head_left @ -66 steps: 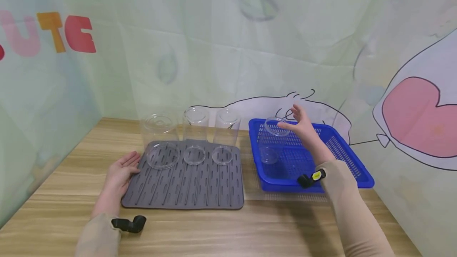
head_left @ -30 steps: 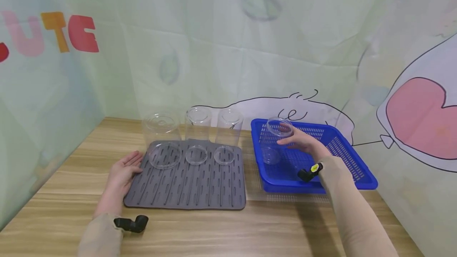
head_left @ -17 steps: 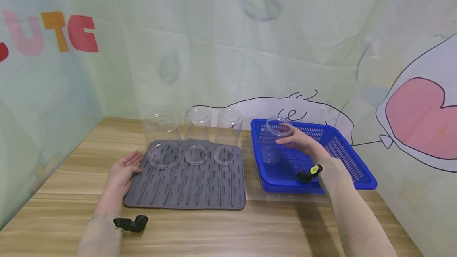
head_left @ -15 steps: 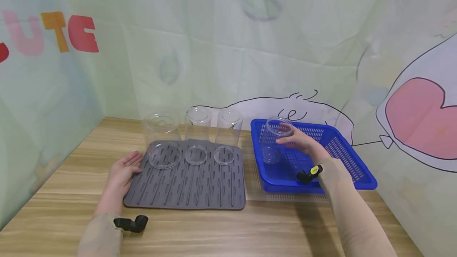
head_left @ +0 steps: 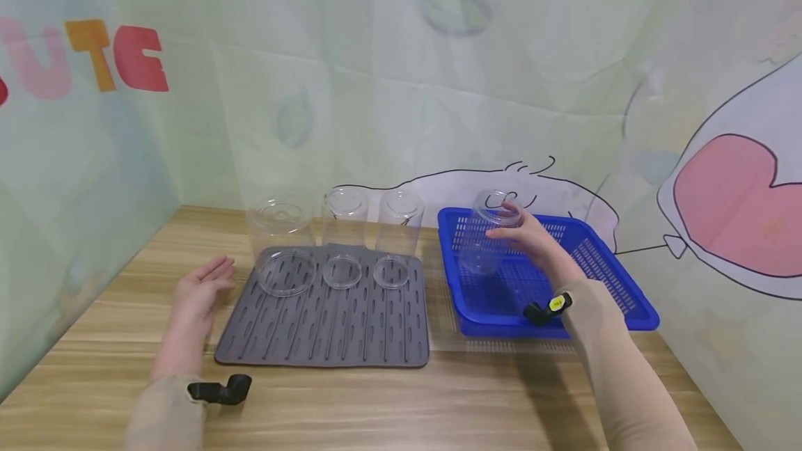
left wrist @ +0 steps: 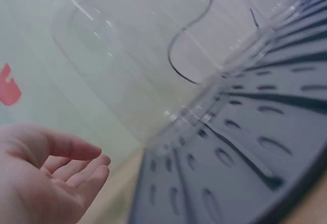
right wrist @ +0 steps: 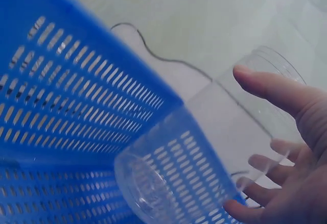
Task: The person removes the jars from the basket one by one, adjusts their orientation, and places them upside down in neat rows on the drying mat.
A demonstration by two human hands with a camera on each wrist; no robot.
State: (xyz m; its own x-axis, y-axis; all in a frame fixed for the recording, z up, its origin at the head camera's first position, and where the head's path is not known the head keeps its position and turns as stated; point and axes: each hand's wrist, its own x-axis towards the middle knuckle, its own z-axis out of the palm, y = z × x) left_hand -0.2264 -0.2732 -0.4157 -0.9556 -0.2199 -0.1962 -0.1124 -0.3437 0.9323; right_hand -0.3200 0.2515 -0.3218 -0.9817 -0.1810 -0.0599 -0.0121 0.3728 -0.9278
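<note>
My right hand (head_left: pixel 534 241) holds a clear plastic cup (head_left: pixel 484 256) inside the blue basket (head_left: pixel 460 305), thumb on one side and fingers on the other. In the right wrist view this cup (right wrist: pixel 148 180) is tilted, its lower end among the basket's slotted walls. My left hand (head_left: pixel 195 296) is beside the left edge of a grey ribbed drying mat (head_left: pixel 326 339), fingers loosely extended and holding nothing. At the back of that mat stand a wide clear cup (head_left: pixel 282 249) and two narrower ones (head_left: pixel 343 228), (head_left: pixel 399 228), apparently upside down.
A wood-grain table (head_left: pixel 351 409) lies under everything, with the basket to the right of the mat. Behind rises a pale printed curtain (head_left: pixel 376 89). Each wrist carries a small black camera (head_left: pixel 222 390).
My right hand has closed round the cup in the basket and raised it slightly, shifting it rightward. My left hand has drawn away leftward from the mat's edge.
</note>
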